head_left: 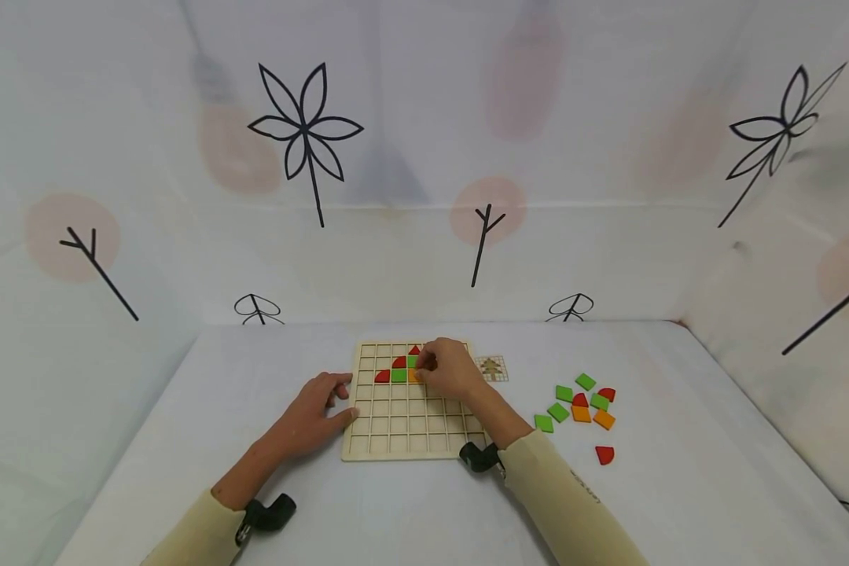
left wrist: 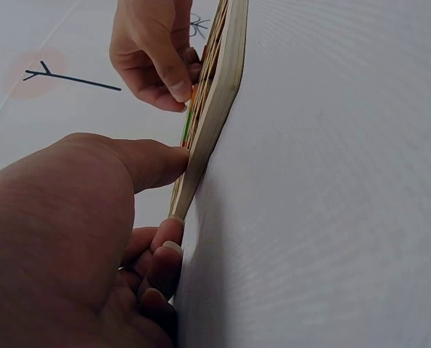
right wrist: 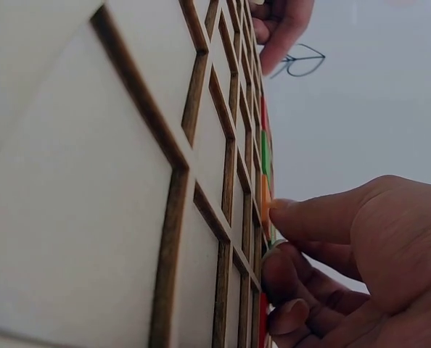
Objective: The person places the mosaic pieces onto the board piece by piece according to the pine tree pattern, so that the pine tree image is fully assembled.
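A light wooden grid board [head_left: 398, 442] lies flat on the white table. Red, green and orange tiles fill several squares near its far side. My left hand [head_left: 311, 415] rests against the board's left edge; the thumb touches the edge while the lower fingers bend beside it in the left wrist view. Over the inlaid tiles, my right hand [head_left: 454, 373] has its fingers curled. In the right wrist view its thumb lies on the orange tile [right wrist: 265, 194], pinched at the board's surface beside a green tile [right wrist: 265, 151]. The right hand covers squares to the right in the head view.
A small card with a tree pattern on a grid [head_left: 492, 368] lies beside the board's right edge. Loose green tiles [head_left: 558, 412], orange tiles [head_left: 604, 419] and red curved tiles [head_left: 604, 455] are scattered to the right. A patterned cloth wall [head_left: 410, 259] stands behind the table.
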{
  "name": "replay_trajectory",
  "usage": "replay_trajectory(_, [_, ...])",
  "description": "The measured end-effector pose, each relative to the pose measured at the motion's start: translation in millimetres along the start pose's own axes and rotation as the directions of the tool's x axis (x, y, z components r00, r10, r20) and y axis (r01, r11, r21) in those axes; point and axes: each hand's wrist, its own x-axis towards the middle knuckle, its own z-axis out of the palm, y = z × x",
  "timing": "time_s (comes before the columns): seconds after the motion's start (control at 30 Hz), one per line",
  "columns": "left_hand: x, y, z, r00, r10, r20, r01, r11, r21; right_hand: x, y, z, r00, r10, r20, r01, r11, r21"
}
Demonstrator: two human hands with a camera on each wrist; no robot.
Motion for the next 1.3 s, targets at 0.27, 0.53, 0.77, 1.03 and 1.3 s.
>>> replay_trajectory(0.27, [0.3, 0.4, -0.3, 1.0, -0.017, 0.004, 0.017, 1.0, 0.001, -2.7, 1, -4, 1.0, -0.017, -0.013, 0.017, 1.0, 0.017])
replay_trajectory(0.53, [0.1, -1.9, 0.1, 1.0, -0.004, 0.005, 0.004, 1.0, -0.004, -10.0, -2, -14, 0.997, -0.059, -0.052, 0.06, 0.998, 0.007])
replay_trajectory(0.77, [0.0, -1.8, -0.1, 1.0, 0.007, 0.004, -0.007, 1.0, 0.003, -24.9, -6, -28, 0.992, -0.109, -0.066, 0.111, 0.994, 0.022])
replay_trajectory(1.03, [-0.9, -0.5, -1.3, 1.0, 0.015, 0.002, -0.015, 1.0, 0.0, -44.4, -1, -46, 0.997, -0.058, -0.06, 0.057, 0.998, -0.018])
replay_trajectory(1.3, [0.2, -2.6, 0.2, 1.0, 0.018, 0.003, -0.018, 1.0, 0.002, -63.6, 18, -60, 0.998, -0.03, -0.063, 0.026, 0.998, -0.057])
